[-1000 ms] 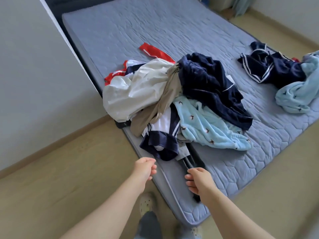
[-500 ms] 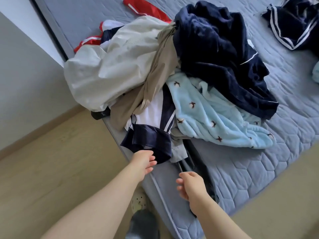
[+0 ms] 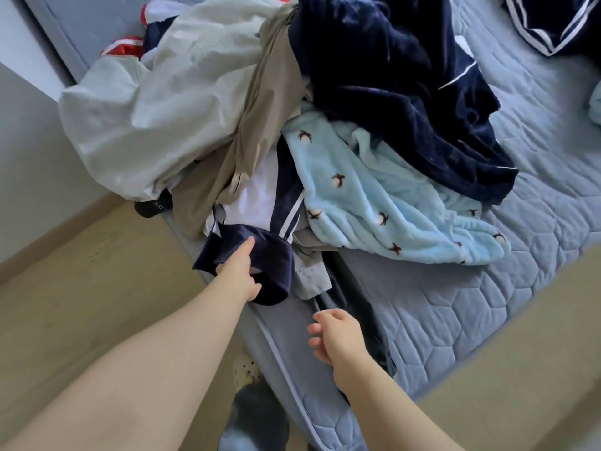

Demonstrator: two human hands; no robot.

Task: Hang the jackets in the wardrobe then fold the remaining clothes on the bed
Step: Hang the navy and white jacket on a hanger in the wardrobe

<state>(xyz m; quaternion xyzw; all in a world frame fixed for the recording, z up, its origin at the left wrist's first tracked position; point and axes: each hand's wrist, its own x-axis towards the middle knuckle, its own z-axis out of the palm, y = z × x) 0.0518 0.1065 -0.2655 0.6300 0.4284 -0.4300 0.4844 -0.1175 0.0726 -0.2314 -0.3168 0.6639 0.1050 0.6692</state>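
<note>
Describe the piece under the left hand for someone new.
On the bed, a clothes pile spills over the near edge. Lowest there hangs the navy cuff in the left hand, the only dark piece joined to white cloth and white stripes.

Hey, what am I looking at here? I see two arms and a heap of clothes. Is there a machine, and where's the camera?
No machine: these are a person's two bare arms, filmed by one camera worn on the head, looking down. A mattress carries a heap of clothes: a pale grey jacket, a beige garment, a dark navy fleece and a light blue fleece. The left hand pinches the navy band of a navy-and-white garment at the bed's edge. The right hand hovers nearby, fingers loosely curled, holding nothing.
</note>
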